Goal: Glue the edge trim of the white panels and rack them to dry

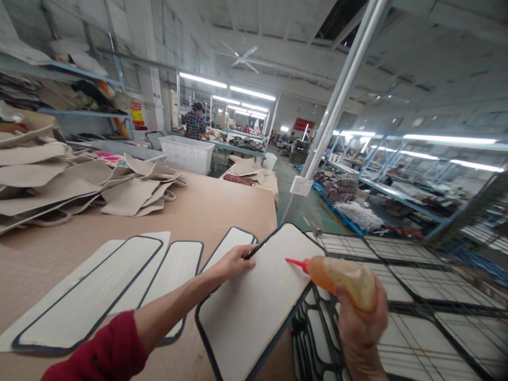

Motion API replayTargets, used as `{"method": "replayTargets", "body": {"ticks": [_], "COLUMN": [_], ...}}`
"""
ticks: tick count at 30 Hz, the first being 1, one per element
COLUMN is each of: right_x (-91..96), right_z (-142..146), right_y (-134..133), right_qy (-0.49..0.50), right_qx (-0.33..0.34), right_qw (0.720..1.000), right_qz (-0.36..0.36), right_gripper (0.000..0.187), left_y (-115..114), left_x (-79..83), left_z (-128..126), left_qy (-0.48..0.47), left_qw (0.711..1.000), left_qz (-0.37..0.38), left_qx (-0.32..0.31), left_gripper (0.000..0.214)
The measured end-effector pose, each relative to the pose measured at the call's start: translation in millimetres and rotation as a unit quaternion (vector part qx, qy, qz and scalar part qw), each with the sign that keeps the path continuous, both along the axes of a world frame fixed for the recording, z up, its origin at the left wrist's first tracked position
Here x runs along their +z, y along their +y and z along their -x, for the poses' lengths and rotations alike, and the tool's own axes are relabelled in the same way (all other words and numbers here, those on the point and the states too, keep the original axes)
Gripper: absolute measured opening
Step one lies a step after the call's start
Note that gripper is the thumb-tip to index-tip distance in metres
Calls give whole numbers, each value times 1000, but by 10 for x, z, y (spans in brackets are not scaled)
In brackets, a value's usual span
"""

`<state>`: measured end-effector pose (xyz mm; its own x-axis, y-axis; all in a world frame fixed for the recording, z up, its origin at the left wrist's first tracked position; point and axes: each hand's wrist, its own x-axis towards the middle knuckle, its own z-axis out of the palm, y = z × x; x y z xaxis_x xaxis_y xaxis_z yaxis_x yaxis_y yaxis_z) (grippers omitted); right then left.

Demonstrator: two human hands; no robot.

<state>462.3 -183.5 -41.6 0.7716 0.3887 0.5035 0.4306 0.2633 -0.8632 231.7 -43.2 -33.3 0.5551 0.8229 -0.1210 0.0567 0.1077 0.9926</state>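
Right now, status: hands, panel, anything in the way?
Left hand gripping black-edged white panel by edge. Right hand holding squeeze bottle, red nozzle over panel's face, contact unclear. Similar panels close by on table, none blocking nozzle.

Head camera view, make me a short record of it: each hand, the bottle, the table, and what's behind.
Left hand: fingers gripping the edge of a dark-rimmed white panel, which is held tilted
Right hand: wrapped around an amber squeeze bottle
Bottle tip: red nozzle over the panel's face; contact unclear
Table: more rimmed panels left of the held one; a heap of beige pieces farther back
Background: a person in a checked shirt beyond a white bin
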Motion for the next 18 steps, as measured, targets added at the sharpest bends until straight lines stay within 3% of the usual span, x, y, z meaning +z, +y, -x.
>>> {"method": "replayTargets", "body": {"ticks": [4, 7, 13, 15, 18], "right_x": [-217, -300, -146, -178, -316], "right_z": [282, 475, -128, -119, 198], "right_y": [-104, -160, 161, 133, -55], "right_qy": [-2, 29, 23, 27, 45], "right_qx": [70, 168, 7, 5, 82], "right_qw": [997, 985, 1000, 1000, 996], "right_qz": [33, 39, -17, -15, 11], "right_gripper": [74, 72, 82, 82, 74], "left_y": [29, 58, 82, 113, 168], "left_x": [-9, -41, -21, -27, -62], "left_z": [-21, -28, 19, 35, 46], "left_qy": [-27, -31, -22, -27, -32], "left_qw": [999, 999, 1000, 999, 998], "left_qz": [33, 32, 16, 27, 47], "left_qx": [1, 6, -3, 10, 24], "left_gripper": [54, 51, 57, 61, 64]}}
